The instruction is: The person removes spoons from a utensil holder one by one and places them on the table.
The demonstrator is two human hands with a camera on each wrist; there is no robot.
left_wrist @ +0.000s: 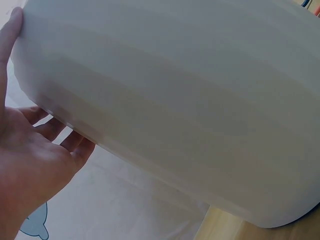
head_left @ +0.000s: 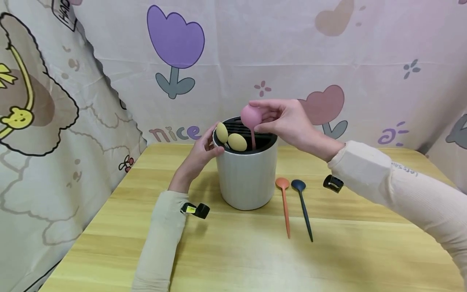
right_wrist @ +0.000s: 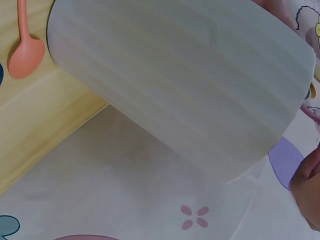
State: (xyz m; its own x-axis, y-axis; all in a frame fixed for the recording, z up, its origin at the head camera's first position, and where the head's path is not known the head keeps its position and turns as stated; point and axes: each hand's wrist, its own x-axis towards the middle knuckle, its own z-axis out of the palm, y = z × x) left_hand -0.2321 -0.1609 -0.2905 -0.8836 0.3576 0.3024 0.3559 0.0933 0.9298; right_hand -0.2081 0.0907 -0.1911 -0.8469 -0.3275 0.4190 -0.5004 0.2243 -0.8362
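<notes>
A white utensil holder [head_left: 246,178] with a black slotted top stands upright on the table. My left hand [head_left: 198,156] grips its upper left side, thumb near the rim; in the left wrist view, the hand [left_wrist: 40,155] has its fingertips against the wall. My right hand [head_left: 288,121] holds a pink spoon [head_left: 251,117] by its round head, with the handle pointing down into the slots. The handle's lower end is hidden inside. Two yellow spoons [head_left: 237,142] sit in the left and front of the holder, heads up.
An orange spoon [head_left: 282,183] and a dark blue spoon [head_left: 298,185] lie side by side on the wooden table [head_left: 233,251], right of the holder. A patterned cloth [head_left: 233,48] hangs behind the table and along its left side.
</notes>
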